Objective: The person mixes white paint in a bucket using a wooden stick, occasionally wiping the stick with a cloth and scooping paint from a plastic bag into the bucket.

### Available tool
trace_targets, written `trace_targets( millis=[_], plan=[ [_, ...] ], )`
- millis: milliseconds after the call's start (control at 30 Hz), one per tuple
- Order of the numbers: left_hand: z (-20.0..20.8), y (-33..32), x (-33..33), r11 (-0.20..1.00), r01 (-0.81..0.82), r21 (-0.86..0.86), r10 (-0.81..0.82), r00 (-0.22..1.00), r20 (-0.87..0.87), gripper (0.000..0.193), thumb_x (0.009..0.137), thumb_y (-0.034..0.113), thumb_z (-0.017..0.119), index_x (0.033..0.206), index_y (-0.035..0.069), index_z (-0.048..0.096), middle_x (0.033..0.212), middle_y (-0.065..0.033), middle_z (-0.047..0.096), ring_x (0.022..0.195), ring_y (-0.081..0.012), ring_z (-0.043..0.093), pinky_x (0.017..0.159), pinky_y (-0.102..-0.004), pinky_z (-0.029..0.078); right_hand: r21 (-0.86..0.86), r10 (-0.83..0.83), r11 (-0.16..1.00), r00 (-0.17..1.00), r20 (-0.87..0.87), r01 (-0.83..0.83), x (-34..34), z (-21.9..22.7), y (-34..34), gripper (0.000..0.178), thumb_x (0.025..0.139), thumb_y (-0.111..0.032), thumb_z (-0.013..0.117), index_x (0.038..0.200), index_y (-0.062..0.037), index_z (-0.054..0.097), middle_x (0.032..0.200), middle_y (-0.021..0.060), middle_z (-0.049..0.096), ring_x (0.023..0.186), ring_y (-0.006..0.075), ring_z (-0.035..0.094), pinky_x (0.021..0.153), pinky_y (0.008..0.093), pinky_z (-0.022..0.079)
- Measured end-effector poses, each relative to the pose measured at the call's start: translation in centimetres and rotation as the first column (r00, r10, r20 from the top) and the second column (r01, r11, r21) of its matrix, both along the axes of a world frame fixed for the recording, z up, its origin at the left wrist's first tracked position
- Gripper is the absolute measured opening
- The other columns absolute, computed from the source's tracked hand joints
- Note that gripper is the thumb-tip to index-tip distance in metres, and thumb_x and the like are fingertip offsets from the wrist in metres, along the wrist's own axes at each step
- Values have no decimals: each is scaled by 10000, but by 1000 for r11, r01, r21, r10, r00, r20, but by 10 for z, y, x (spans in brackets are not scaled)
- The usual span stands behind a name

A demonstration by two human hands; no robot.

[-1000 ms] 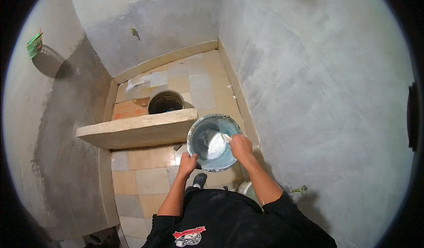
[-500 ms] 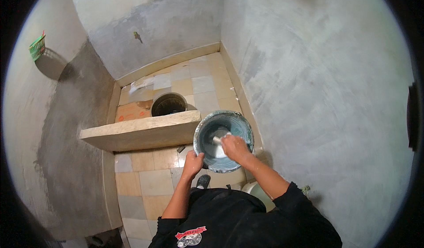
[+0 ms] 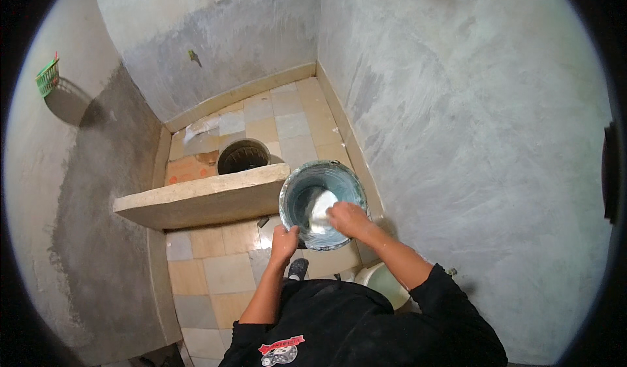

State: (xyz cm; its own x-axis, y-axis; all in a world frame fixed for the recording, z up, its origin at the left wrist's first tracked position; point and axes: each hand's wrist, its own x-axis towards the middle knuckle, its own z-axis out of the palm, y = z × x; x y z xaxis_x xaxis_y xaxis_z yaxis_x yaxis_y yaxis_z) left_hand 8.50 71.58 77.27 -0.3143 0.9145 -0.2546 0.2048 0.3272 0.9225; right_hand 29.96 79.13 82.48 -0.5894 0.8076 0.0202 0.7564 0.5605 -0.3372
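Note:
A round blue-grey bucket point(image 3: 288, 187), its rim crusted with pale splashes, is tilted in front of me. My left hand point(image 3: 285, 241) is closed on its near-left rim, thumb over the edge. My right hand point(image 3: 348, 219) reaches inside, its fingers curled round a tool whose pale handle shows better in the earlier frame; the working end cannot be made out. White wet material point(image 3: 321, 205) lies in the bucket beside those fingers, partly smeared by motion.
Beyond a low ledge point(image 3: 202, 190) stands a dark bucket point(image 3: 223, 160) beside flat cardboard point(image 3: 186, 169). A pale bucket point(image 3: 385, 287) is by my right side. A green basket point(image 3: 48, 79) hangs on the left wall; a tap point(image 3: 194, 57) sticks out of the far wall.
My right hand has shifted within the bucket, and the pale handle is no longer distinct. More of the white material shows. The view has swung slightly; my left hand keeps its hold.

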Motion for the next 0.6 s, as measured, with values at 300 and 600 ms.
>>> trace_targets(
  millis=[300,600],
  plan=[
    [7,0,-8,997,62,-47,-68,990,-125,213,843,127,562,855,-75,629,726,-88,616,672,-178,556,632,-374,444,-112,-169,979,985,29,171,-21,1,-9,195,816,-142,575,855,-9,713,859,255,680,812,424,676,741,505,544],
    [25,-1,-3,996,50,-70,-47,998,46,302,837,193,581,871,-102,632,770,-245,655,736,-311,661,697,-443,490,-134,-363,920,929,66,369,-32,15,-1,228,790,-205,640,844,3,717,865,251,685,820,418,680,750,495,547]
  ],
)
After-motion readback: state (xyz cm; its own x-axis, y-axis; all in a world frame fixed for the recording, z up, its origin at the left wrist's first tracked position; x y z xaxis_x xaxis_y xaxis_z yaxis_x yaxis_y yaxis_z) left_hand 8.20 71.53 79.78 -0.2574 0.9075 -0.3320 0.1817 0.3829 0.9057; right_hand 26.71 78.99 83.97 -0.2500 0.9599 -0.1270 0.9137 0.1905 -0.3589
